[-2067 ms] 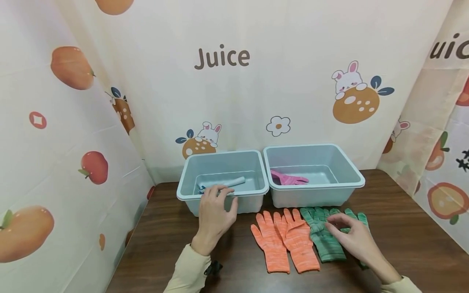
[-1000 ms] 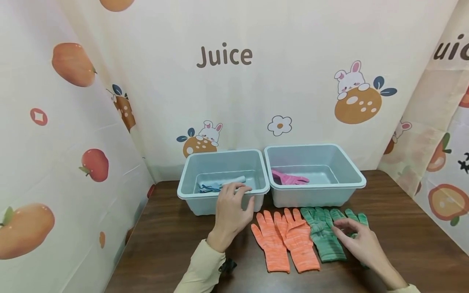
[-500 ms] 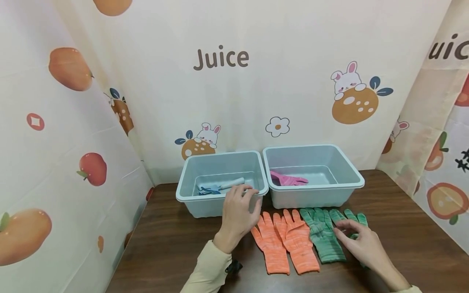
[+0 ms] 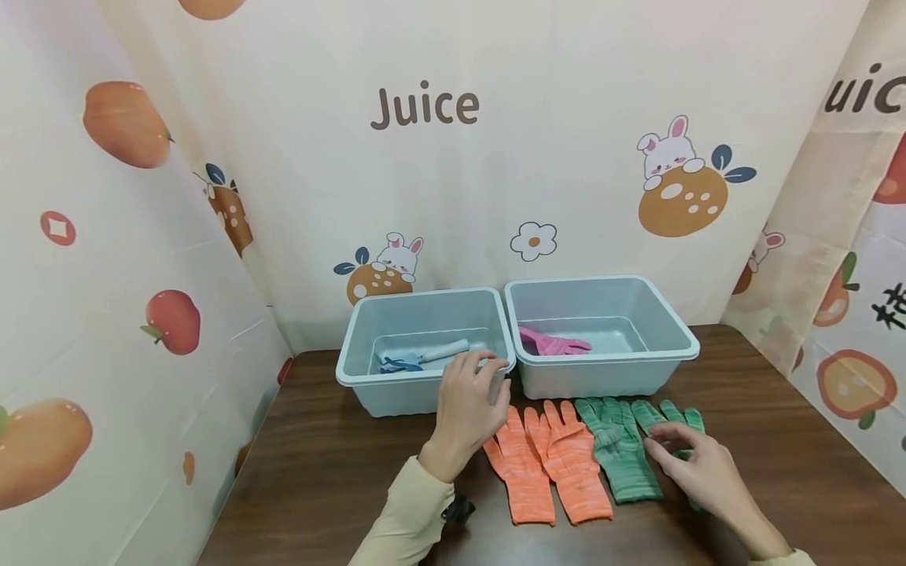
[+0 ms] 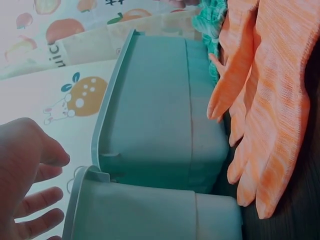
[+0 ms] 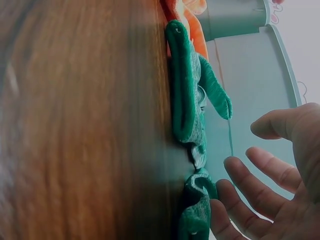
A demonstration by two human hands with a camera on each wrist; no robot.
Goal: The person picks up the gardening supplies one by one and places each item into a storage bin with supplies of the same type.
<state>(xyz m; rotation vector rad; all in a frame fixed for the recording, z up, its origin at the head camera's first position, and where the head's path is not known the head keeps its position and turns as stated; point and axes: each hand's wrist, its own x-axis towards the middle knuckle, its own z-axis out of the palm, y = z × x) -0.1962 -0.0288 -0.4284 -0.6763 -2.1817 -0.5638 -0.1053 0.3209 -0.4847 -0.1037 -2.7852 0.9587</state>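
My left hand [image 4: 467, 409], fingers loosely bent and holding nothing, is in front of the left bin [image 4: 425, 393] near its front right corner in the head view. Two orange knit gloves [image 4: 527, 479] lie on the table just right of it. My right hand [image 4: 701, 472] hovers at the right-hand one of two green knit gloves [image 4: 626, 464] and partly hides it. In the right wrist view the right fingertips [image 6: 235, 165] are close to the green gloves; nothing is seen held. Whether they touch the cloth, I cannot tell.
The right bin [image 4: 602, 377] stands against the left one and contains a pink glove-shaped item [image 4: 555, 344]. Inside the left bin lies a light blue item [image 4: 446, 350] with dark blue parts. A printed curtain [image 4: 439, 181] closes off the back and sides of the table.
From over the middle of the left bin's front rim, my left hand has moved right, toward the orange gloves. My right hand has shifted slightly right. Bins and gloves stay put.
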